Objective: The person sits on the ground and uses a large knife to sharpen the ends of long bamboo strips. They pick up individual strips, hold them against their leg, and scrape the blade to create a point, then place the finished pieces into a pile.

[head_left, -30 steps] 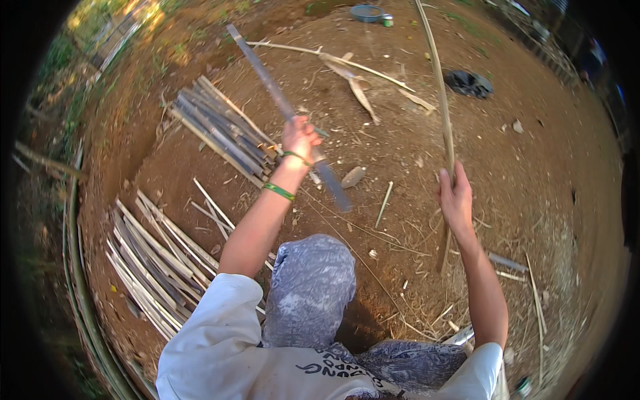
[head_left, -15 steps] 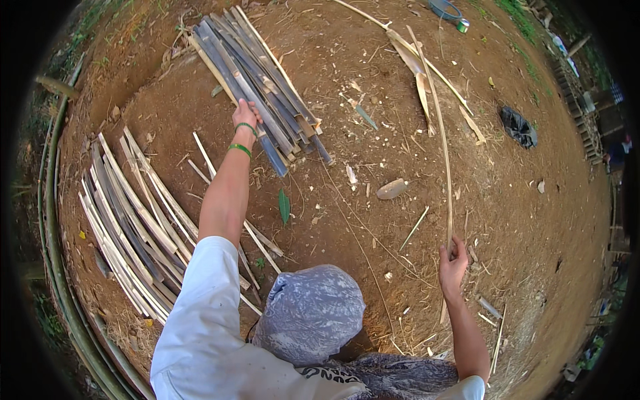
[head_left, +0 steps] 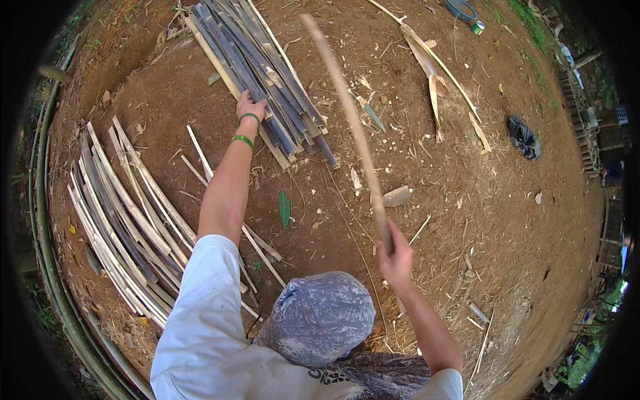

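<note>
A pile of dark bamboo slats (head_left: 277, 73) lies on the ground ahead, left of centre. At its near left side my left hand (head_left: 251, 108) is closed over the edge of a slat, its fingertips partly hidden. In my right hand (head_left: 396, 259) is a long, thin bamboo strip (head_left: 353, 120), gripped near its lower end. The strip slants up and to the left, its far end near the pile's right side and slightly blurred. Pale split bamboo strips (head_left: 137, 220) lie in a second pile to the left of my left arm.
A piece of wood (head_left: 398, 196) lies beyond my right hand. Farther right are a black plastic bag (head_left: 523, 138), a dry split stalk (head_left: 427, 60) and a blue round container (head_left: 460, 9). A green leaf (head_left: 285, 209) and shavings dot the soil. Long poles (head_left: 50, 247) border the left.
My right hand has moved left, swinging the strip over toward the dark pile. My left hand stays at the pile, and the slat that jutted out below it no longer does.
</note>
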A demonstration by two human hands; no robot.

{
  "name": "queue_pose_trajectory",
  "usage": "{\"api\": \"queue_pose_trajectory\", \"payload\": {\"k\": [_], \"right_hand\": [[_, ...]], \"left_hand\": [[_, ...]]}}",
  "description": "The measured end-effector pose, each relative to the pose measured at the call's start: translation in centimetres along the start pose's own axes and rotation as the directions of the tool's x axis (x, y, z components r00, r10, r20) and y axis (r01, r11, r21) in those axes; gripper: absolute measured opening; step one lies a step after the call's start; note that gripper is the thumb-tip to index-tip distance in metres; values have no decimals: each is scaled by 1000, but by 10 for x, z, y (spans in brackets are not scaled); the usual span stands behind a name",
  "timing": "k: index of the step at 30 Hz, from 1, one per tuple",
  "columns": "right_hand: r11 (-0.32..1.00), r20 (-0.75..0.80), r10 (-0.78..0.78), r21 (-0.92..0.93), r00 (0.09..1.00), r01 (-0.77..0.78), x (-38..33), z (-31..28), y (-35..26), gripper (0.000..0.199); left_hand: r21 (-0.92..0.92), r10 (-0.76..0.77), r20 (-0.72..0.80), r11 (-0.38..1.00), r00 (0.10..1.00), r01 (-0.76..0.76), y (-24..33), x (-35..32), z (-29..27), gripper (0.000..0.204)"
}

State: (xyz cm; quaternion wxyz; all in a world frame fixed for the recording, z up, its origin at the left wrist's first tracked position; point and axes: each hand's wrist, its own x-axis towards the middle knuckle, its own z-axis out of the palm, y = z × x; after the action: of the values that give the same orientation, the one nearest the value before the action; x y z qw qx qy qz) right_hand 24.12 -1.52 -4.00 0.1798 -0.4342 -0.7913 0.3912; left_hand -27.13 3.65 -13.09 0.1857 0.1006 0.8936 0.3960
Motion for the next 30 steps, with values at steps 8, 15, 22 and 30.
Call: {"api": "queue_pose_trajectory", "payload": {"k": [8,15,22,30], "right_hand": [[939,-36,-306,151,951,308,133,102,-99,52],[983,217,-90,174,972,52,103,111,-131,50],[940,59,-329,117,943,321,199,145,-159,56],[994,172,-89,78,981,77,228,174,-105,63]], "left_hand": [[-838,129,387,462,913,290,67,-143,1,42],[-773,66,225,619,972,137,71,-85,-46,38],[-562,56,12,826,998,-40,59,-31,-59,77],[63,267,-115,963,957,-261,-131,-186,-100,65]]}}
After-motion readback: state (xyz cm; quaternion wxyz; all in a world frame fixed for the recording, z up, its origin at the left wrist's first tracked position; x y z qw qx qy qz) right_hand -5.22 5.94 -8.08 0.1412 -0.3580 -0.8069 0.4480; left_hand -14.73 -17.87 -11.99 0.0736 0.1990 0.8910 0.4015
